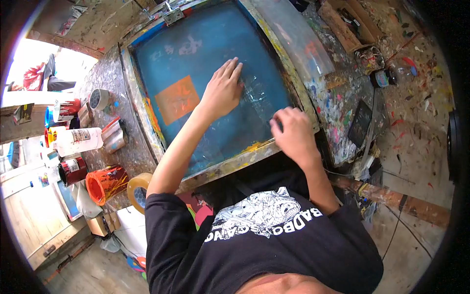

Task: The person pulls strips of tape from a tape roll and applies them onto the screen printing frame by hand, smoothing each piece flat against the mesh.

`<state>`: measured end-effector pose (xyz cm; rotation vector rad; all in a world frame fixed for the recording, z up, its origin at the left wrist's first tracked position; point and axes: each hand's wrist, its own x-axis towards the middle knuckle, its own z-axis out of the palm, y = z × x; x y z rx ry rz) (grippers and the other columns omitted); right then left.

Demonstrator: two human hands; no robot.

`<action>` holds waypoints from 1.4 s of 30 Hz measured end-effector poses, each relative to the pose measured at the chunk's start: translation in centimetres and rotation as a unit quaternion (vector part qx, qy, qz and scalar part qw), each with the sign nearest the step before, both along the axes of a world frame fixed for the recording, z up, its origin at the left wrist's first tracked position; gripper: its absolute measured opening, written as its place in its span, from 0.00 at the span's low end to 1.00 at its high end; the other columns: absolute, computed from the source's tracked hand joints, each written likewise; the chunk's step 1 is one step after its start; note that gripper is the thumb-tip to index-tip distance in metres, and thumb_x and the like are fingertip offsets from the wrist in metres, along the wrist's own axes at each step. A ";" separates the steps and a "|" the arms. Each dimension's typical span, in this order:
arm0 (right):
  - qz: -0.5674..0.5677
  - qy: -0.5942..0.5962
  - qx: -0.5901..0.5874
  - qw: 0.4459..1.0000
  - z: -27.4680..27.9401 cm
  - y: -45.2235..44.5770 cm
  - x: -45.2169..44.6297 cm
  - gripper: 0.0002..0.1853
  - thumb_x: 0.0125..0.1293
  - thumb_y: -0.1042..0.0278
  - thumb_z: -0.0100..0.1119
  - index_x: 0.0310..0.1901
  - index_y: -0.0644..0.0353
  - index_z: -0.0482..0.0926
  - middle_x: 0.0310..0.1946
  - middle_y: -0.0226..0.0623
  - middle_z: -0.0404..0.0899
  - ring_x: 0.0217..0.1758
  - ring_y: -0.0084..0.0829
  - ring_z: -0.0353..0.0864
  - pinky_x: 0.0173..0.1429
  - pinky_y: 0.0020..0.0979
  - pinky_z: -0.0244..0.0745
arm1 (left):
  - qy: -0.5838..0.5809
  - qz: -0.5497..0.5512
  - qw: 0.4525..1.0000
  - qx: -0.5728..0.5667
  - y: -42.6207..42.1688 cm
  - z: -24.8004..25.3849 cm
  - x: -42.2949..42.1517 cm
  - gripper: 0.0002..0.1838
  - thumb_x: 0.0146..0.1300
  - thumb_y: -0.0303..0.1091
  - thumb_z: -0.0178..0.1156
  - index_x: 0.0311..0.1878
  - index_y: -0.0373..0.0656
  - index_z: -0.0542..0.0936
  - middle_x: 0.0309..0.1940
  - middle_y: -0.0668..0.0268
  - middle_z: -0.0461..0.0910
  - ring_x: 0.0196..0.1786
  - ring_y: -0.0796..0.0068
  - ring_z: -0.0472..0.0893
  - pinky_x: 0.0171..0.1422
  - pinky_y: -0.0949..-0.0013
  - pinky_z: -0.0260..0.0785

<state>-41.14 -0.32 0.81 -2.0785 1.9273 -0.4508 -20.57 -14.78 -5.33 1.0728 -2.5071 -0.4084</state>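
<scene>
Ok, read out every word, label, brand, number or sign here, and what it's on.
"BADBOYSGANG": on the black T-shirt, its middle letters less clear.
Label on the white bottle: too small to read.
Label on the dark red jar: too blurred to read.
Label on the dark bottle: too small to read.
Print inside the tape roll: unreadable.
Pale marks on the blue screen: no words I can make out.
</scene>
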 end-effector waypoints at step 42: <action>0.108 0.109 0.033 0.988 -0.2 3.8 -0.1 0.30 0.79 0.47 0.50 0.60 0.71 0.82 0.65 0.53 0.80 0.73 0.46 0.74 0.80 0.48 0.58 | -0.076 0.098 0.991 -0.040 5.4 -2.6 -5.9 0.40 0.78 0.50 0.44 0.77 0.19 0.58 0.81 0.36 0.53 0.86 0.41 0.48 0.88 0.43 0.34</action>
